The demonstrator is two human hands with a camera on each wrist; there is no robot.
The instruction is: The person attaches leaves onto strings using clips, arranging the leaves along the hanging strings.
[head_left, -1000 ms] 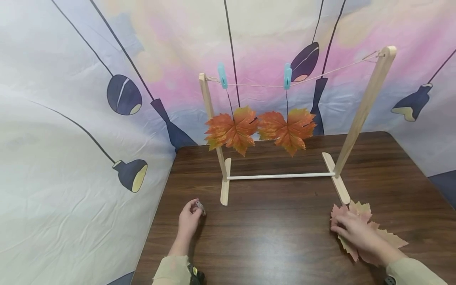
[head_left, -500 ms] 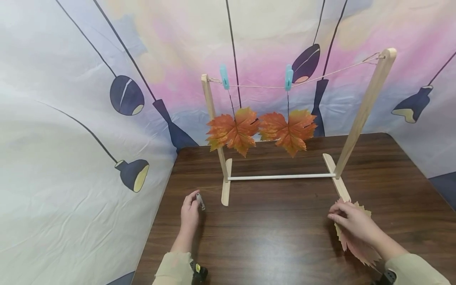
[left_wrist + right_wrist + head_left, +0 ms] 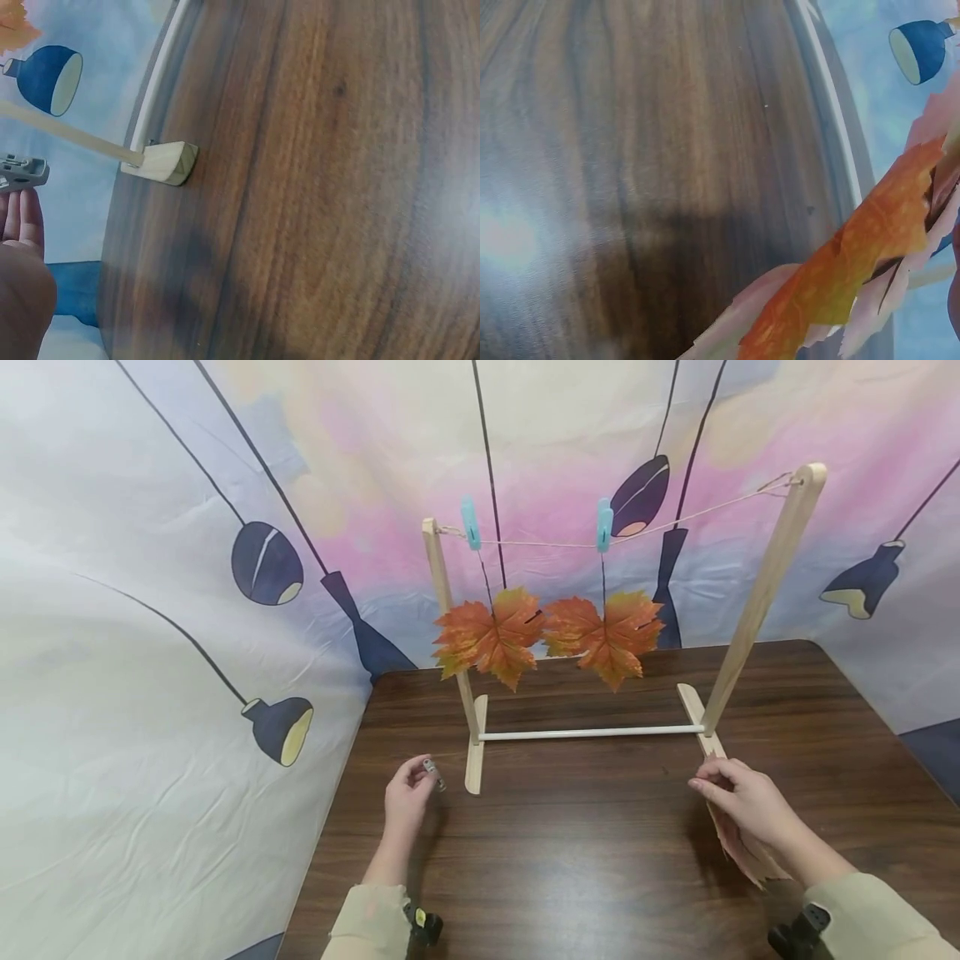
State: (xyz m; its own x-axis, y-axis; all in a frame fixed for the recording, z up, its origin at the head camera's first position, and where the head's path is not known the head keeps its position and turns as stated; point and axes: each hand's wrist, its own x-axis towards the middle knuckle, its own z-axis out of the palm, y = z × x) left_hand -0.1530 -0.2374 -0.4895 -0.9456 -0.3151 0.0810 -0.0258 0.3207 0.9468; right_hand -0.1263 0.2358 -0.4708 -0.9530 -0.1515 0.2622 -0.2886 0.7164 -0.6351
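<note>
My left hand [image 3: 405, 802] holds a small grey clothespin [image 3: 434, 774] above the table, left of the rack's foot. The clothespin's end [image 3: 30, 174] also shows at the edge of the left wrist view. By the rack's right foot, my right hand [image 3: 753, 806] pinches artificial maple leaf material [image 3: 738, 852], hanging below the fingers. Up close, it has an orange face [image 3: 847, 255] and pale pink backs; whether it is one leaf or more I cannot tell. Two orange maple leaves, one left [image 3: 491, 635] and one right [image 3: 606, 635], hang from the string by light-blue clothespins [image 3: 604, 525].
A wooden rack with a left post [image 3: 438, 568], a taller-looking right post [image 3: 765, 593], a string [image 3: 697, 517] and a white bottom rod [image 3: 592, 733] stands on the brown table [image 3: 570, 843]. Behind it hangs a cloth printed with lamps [image 3: 360, 443].
The right hand has lifted the pale-backed leaf material off the table and tilted it. My left hand has risen slightly, the grey clothespin still in its fingers.
</note>
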